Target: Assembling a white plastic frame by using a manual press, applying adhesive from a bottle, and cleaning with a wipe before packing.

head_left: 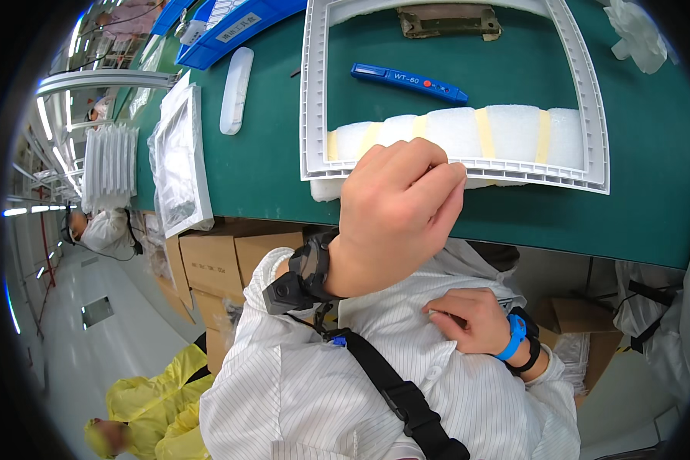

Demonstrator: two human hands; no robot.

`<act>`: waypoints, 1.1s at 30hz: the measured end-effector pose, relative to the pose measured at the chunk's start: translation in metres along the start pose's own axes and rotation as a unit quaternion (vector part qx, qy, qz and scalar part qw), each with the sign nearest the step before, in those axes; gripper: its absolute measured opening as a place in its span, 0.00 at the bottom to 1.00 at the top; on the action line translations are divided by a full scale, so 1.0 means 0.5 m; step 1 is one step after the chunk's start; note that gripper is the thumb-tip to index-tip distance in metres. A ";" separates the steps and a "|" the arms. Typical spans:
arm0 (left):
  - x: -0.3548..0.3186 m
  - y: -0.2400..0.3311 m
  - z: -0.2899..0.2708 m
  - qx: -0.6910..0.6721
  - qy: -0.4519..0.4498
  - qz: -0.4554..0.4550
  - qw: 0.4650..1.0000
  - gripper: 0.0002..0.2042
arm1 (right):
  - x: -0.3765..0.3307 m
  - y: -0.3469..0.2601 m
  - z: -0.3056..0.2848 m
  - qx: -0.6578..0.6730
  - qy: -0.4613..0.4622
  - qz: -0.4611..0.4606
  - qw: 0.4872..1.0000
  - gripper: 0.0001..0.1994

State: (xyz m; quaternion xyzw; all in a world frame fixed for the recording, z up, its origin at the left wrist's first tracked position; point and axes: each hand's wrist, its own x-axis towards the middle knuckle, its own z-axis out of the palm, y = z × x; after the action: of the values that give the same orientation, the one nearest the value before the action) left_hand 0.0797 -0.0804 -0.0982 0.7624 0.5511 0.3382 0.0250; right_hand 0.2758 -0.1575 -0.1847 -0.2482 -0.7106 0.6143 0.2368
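Frame [314, 100], white and ribbed, lies over the green table [667, 146], its near side seemingly resting on a foam pad [514, 130] with yellow tape strips. The 2 hands are apart. The left hand [402, 192] sits at that near side with its fingers curled in; whether they clamp the plastic or only press on it, I cannot tell. The right hand [475, 318] is bent loosely near the shirt, well away from the frame; its palm is hidden, so I cannot tell if it holds anything.

Slipping looks like the main risk: with 1 hand at the frame, an off-centre push could slide it on the soft pad, or carry both toward the table's near edge. Hard pressure at 1 spot might bow the thin side or crack a rib. A blue pen-shaped tool [410, 82] lies inside the opening; dragging the frame sideways could knock it. The watch [310, 268] could scrape the plastic if the wrist dropped.
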 end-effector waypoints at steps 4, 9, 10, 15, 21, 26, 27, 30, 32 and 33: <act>0.000 0.003 0.004 0.026 0.006 0.012 1.000 0.09 | -0.001 0.000 0.003 0.000 0.003 -0.002 1.000 0.05; -0.003 -0.006 0.012 0.045 0.028 0.047 0.997 0.08 | -0.002 0.001 0.008 0.004 0.007 0.002 1.000 0.05; -0.001 -0.005 0.009 0.044 0.028 0.047 0.998 0.08 | -0.002 0.002 0.009 0.006 0.007 0.001 1.000 0.05; 0.001 -0.007 0.007 0.064 -0.010 0.066 0.996 0.09 | -0.003 0.000 0.010 0.006 0.009 0.000 1.000 0.05; -0.014 0.003 -0.004 0.137 -0.038 0.105 0.984 0.13 | -0.003 -0.006 0.006 0.007 0.005 0.023 1.000 0.05; -0.021 -0.030 0.010 0.114 0.005 0.157 0.981 0.14 | 0.003 -0.009 0.001 0.010 0.026 0.015 0.999 0.05; -0.018 -0.035 0.010 0.086 0.013 0.153 0.984 0.14 | 0.005 -0.010 0.000 0.008 0.027 0.015 0.999 0.05; -0.010 -0.038 0.003 0.044 0.005 0.110 0.993 0.13 | 0.007 -0.010 0.000 0.009 0.029 0.024 0.999 0.05; -0.007 -0.036 0.004 0.053 0.010 0.114 0.992 0.12 | 0.010 -0.011 0.001 0.010 0.039 0.014 0.999 0.05; -0.007 -0.035 0.004 0.064 0.015 0.118 0.991 0.12 | 0.011 -0.012 0.000 0.010 0.038 0.014 0.999 0.05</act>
State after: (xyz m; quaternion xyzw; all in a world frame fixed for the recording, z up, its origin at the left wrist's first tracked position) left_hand 0.0658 -0.0758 -0.1086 0.8171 0.4778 0.3144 -0.0724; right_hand 0.2714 -0.1546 -0.1784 -0.2789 -0.6912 0.6149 0.2576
